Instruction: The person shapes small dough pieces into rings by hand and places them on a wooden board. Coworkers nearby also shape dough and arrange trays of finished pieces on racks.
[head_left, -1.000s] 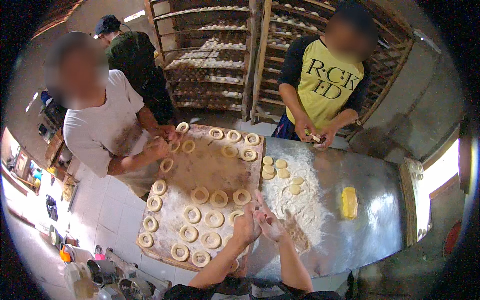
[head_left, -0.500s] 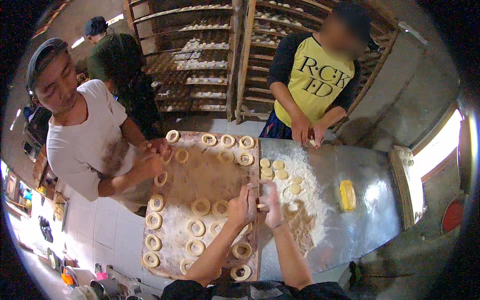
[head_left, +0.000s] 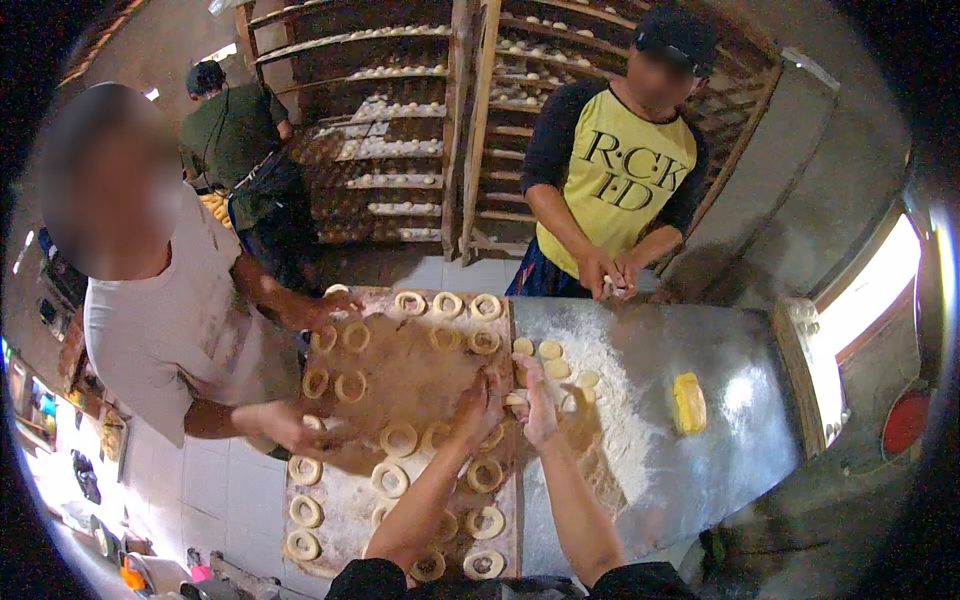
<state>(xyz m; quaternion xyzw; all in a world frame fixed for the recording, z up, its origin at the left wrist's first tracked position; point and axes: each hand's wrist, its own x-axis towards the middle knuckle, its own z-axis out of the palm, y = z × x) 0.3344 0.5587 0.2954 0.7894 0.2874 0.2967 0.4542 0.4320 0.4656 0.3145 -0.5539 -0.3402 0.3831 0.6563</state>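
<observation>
Over the seam between the wooden board and the metal tabletop, my left hand (head_left: pixel 481 410) and my right hand (head_left: pixel 538 410) face each other. A small pale piece of dough (head_left: pixel 516 399) is held between them; their fingers partly hide its shape. Dough rings lie in rows on the floury board (head_left: pixel 400 345), one ring (head_left: pixel 398 440) just left of my left hand. Several flat round dough pieces (head_left: pixel 557 369) sit in spread flour (head_left: pixel 605 400) beyond my right hand.
A yellow block (head_left: pixel 690 403) rests on the metal table (head_left: pixel 735 345). A co-worker in white (head_left: pixel 190 320) leans over the board's left edge. Another, in yellow (head_left: pixel 620 160), handles dough across the table. Racks (head_left: pixel 455 130) with trays of dough stand behind; a third person is at the back left.
My hands still hold the dough piece, slightly shifted. At left, the co-worker's hands have parted, one reaching to the board's far side, the other near its left edge. The view has shifted slightly.
</observation>
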